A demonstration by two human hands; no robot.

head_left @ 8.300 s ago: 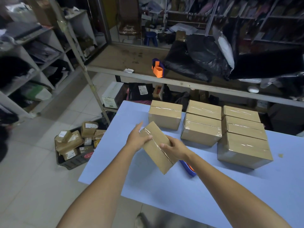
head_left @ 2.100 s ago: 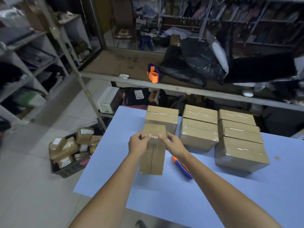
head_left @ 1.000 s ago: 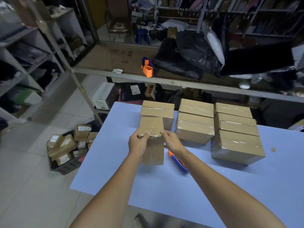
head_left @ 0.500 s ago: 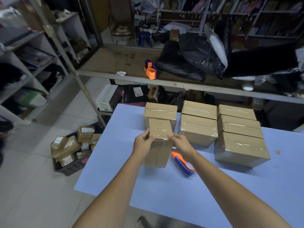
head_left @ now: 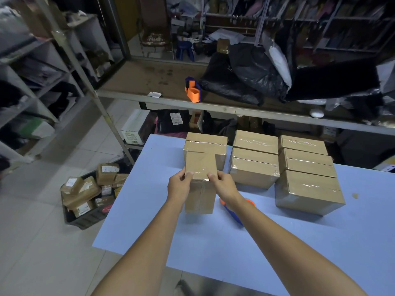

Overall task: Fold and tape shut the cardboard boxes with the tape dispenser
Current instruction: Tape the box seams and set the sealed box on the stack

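The upright cardboard box (head_left: 199, 198) is clamped at its taped top by the left hand (head_left: 178, 186) and the right hand (head_left: 224, 185); the tape dispenser (head_left: 234, 216) is laid just right of it.

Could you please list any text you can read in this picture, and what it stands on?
Nothing reads clearly.
White label on black packet under the shelf: too small.
Label on white carton: too small.
Labels on parcels in the floor crate: blurred.
Lettering on chair back: blurred.
Held cardboard box: no print visible.
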